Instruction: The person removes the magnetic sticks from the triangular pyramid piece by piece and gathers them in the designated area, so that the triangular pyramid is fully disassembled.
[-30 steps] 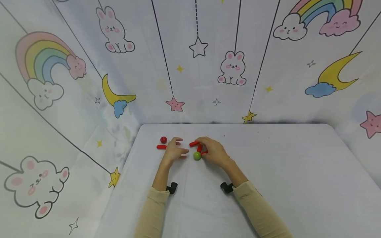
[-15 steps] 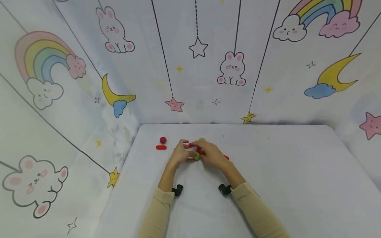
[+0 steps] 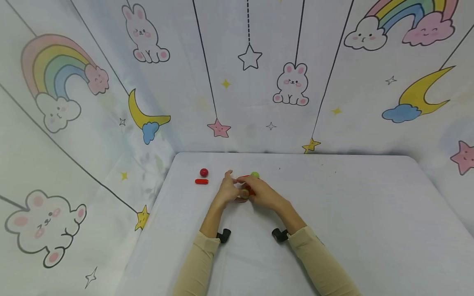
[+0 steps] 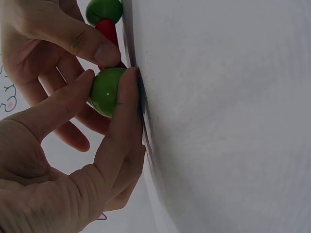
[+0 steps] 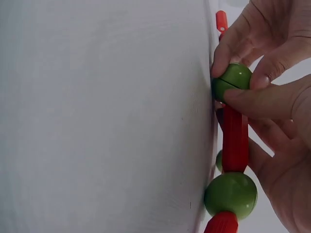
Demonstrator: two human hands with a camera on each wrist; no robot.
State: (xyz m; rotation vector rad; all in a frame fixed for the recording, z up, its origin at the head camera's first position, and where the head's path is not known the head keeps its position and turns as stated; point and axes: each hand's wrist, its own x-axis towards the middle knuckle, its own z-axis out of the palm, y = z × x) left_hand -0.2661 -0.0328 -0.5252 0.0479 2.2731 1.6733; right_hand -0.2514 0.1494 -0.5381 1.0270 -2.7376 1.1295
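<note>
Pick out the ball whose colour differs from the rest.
The red ball, left of the left hand, just beyond a loose red stick. Every other visible ball, including that hand's pinched ball, is green.

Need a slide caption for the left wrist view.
Left hand pinches a green ball; right hand holds a red rod with another green ball at its far end.

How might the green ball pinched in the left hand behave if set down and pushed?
The green ball would likely roll, being round. Its glossy surface may feel slippery. The red stick beside it could hinder rolling.
</note>
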